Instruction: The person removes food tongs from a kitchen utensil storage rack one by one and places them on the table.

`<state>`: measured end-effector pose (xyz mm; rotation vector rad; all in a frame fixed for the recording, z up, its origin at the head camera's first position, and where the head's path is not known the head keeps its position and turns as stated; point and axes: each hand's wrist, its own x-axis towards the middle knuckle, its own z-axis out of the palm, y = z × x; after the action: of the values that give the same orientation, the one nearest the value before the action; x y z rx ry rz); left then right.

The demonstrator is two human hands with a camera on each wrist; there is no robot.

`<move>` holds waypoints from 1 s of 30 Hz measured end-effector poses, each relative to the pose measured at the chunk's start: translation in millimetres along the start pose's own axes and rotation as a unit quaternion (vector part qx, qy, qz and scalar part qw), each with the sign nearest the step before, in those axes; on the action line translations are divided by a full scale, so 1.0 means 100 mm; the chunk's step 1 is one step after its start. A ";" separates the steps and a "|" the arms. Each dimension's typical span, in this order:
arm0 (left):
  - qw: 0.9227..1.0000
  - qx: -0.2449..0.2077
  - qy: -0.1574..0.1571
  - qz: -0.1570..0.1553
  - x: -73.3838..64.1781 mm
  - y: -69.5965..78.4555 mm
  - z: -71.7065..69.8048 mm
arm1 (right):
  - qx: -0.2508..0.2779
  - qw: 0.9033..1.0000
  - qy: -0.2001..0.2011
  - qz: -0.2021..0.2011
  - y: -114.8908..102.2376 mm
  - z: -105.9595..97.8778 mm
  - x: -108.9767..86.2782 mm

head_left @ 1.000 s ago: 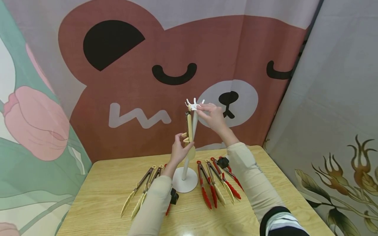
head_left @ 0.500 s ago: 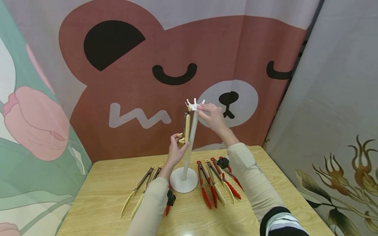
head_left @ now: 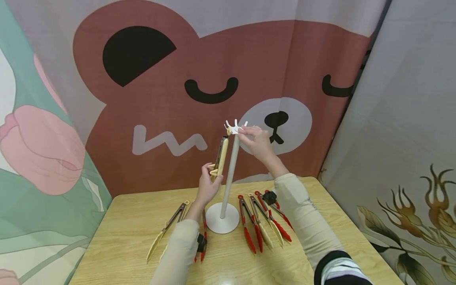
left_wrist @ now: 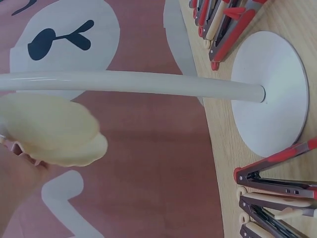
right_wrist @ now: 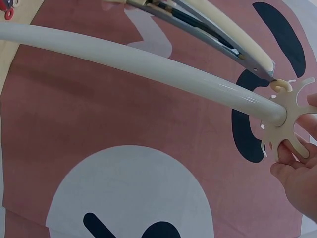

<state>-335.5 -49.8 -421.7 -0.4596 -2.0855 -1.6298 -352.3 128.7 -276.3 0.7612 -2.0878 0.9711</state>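
A white stand with a slim pole (head_left: 229, 178) rises from a round base (head_left: 222, 218) and carries a head of curved hooks (head_left: 234, 128). My right hand (head_left: 257, 143) pinches that head by its right-hand hooks. My left hand (head_left: 208, 187) holds cream-tipped tongs (head_left: 222, 155) by their lower part, left of the pole. Their cream ring (right_wrist: 282, 86) is at one hook in the right wrist view; the tongs slant away from the pole below it. In the left wrist view, the scalloped cream tips (left_wrist: 54, 130) stick out past my fingers, apart from the pole.
Cream tongs (head_left: 166, 229) and red tongs (head_left: 204, 237) lie on the wooden table (head_left: 124, 237) left of the base. Several red and cream tongs (head_left: 250, 223) lie to its right. A curtain with a bear print (head_left: 160, 114) hangs behind.
My left hand has moved left and slightly down, swinging the tongs' lower end away from the pole. The ring end stays by the hook. My right hand keeps its place on the head.
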 end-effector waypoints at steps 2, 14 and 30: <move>1.000 0.002 0.004 0.012 -0.02 0.01 0.00 | 0.000 1.000 0.000 0.001 0.00 0.00 0.00; 0.998 0.023 0.028 0.044 -0.03 0.03 -0.03 | -0.002 1.000 0.006 0.003 0.02 0.00 -0.01; 0.999 0.018 0.023 0.046 0.00 0.03 -0.08 | -0.004 1.000 0.012 -0.004 0.03 0.01 0.00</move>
<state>-332.6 -57.1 -417.3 -0.4935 -2.0274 -1.5334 -354.4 129.2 -278.3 0.7490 -2.0668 0.9622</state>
